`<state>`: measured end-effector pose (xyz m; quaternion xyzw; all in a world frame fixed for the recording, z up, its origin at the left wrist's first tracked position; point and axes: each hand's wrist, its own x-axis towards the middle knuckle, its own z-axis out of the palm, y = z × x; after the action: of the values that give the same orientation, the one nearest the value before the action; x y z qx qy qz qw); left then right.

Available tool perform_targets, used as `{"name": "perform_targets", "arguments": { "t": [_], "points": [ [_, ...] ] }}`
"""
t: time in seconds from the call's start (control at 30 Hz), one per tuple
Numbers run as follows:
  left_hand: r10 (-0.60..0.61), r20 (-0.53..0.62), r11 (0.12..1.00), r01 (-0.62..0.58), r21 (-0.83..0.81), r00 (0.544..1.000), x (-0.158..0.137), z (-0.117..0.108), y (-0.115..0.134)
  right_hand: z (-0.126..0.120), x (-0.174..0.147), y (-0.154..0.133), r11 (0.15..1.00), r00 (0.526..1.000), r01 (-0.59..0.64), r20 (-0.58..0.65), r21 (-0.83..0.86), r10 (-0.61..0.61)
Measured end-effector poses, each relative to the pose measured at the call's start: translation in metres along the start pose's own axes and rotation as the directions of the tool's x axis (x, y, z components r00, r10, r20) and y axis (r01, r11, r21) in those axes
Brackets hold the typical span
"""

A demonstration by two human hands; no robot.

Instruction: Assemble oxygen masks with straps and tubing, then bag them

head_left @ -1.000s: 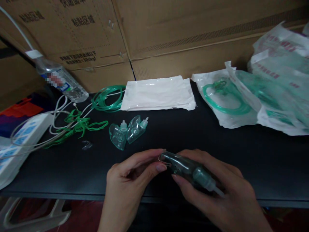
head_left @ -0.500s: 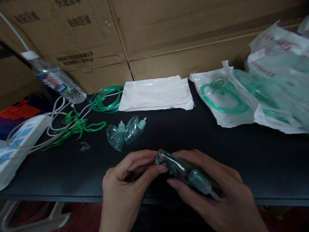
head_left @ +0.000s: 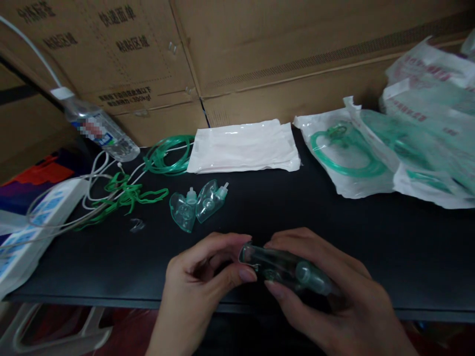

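Between my two hands is a clear green oxygen mask [head_left: 276, 259], held just above the table's front edge. My left hand [head_left: 208, 277] pinches its narrow end between thumb and fingers. Around the wider end and its connector, my right hand [head_left: 326, 287] is closed, with the thumb below and fingers above. Two more masks lie beyond my left hand: one mask [head_left: 183, 210] on the left and another mask [head_left: 210, 201] touching or nearly touching it. A small clear piece [head_left: 137, 225] sits farther left; I cannot make out its kind.
Green elastic straps [head_left: 128, 195] lie by a white power strip [head_left: 44, 227] and cables. Coiled green tubing [head_left: 166, 155], a water bottle [head_left: 106, 131] and white packets [head_left: 245, 148] stand along the cardboard boxes [head_left: 260, 44]. Bagged masks with tubing [head_left: 349, 153] are at right.
The mask has turned slightly in my hands, so its connector tip is now hidden by my right hand. The whole view has shifted a little, with things appearing farther right.
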<state>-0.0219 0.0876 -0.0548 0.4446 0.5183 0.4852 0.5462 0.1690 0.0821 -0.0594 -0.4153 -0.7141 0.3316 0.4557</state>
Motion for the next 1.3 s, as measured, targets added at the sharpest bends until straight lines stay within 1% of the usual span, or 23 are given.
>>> {"name": "perform_targets", "arguments": {
  "t": [0.1, 0.17, 0.2, 0.37, 0.43, 0.53, 0.6, 0.67, 0.77, 0.83, 1.07, 1.2, 1.3],
  "points": [
    [0.061, 0.023, 0.998, -0.061, 0.006, 0.998, 0.001, -0.002, 0.001, -0.002, 0.001, -0.001, 1.0, 1.0, -0.013, 0.016, 0.026, 0.013],
    [0.075, 0.027, 0.997, -0.075, 0.011, 0.997, 0.0, -0.003, 0.0, -0.002, 0.002, -0.001, 0.998, 0.998, -0.04, 0.048, 0.057, 0.038],
    [0.064, 0.031, 0.998, -0.064, 0.002, 0.998, -0.001, -0.003, 0.0, -0.003, 0.002, -0.002, 0.996, 0.997, -0.051, 0.064, 0.074, 0.047],
    [-0.074, 0.06, 0.993, 0.079, -0.089, 0.995, -0.003, -0.003, -0.003, -0.003, 0.005, -0.002, 0.986, 0.987, -0.097, 0.139, 0.134, 0.078],
    [-0.079, 0.052, 0.99, 0.085, -0.112, 0.995, -0.003, -0.003, -0.003, -0.003, 0.004, -0.002, 0.978, 0.982, -0.148, 0.137, 0.145, 0.128],
    [-0.061, 0.043, 0.992, 0.065, -0.105, 0.997, -0.003, -0.004, -0.001, -0.005, 0.0, -0.002, 0.942, 0.963, -0.27, 0.075, 0.198, 0.26],
    [-0.042, 0.055, 0.997, 0.045, -0.058, 0.998, -0.002, -0.005, 0.003, -0.006, 0.0, -0.002, 0.917, 0.946, -0.323, 0.049, 0.236, 0.321],
    [-0.008, 0.077, 0.999, 0.005, 0.038, 0.997, -0.001, -0.007, 0.007, -0.006, 0.001, -0.002, 0.906, 0.938, -0.345, 0.062, 0.245, 0.34],
    [0.056, 0.133, 0.977, -0.081, 0.196, 0.99, 0.002, -0.008, 0.012, -0.007, 0.004, -0.001, 0.91, 0.938, -0.346, 0.103, 0.228, 0.33],
    [0.074, 0.168, 0.96, -0.116, 0.255, 0.983, 0.004, -0.009, 0.013, -0.008, 0.005, -0.001, 0.916, 0.941, -0.337, 0.114, 0.219, 0.319],
    [0.075, 0.212, 0.918, -0.151, 0.367, 0.974, 0.006, -0.013, 0.011, -0.01, 0.005, 0.002, 0.922, 0.94, -0.333, 0.153, 0.199, 0.306],
    [0.085, 0.252, 0.911, -0.177, 0.372, 0.964, 0.007, -0.016, 0.012, -0.008, 0.006, 0.001, 0.934, 0.951, -0.305, 0.107, 0.183, 0.29],
    [0.083, 0.267, 0.913, -0.18, 0.365, 0.96, 0.006, -0.016, 0.011, -0.006, 0.005, 0.001, 0.944, 0.961, -0.273, 0.098, 0.184, 0.258]
  ]
}}
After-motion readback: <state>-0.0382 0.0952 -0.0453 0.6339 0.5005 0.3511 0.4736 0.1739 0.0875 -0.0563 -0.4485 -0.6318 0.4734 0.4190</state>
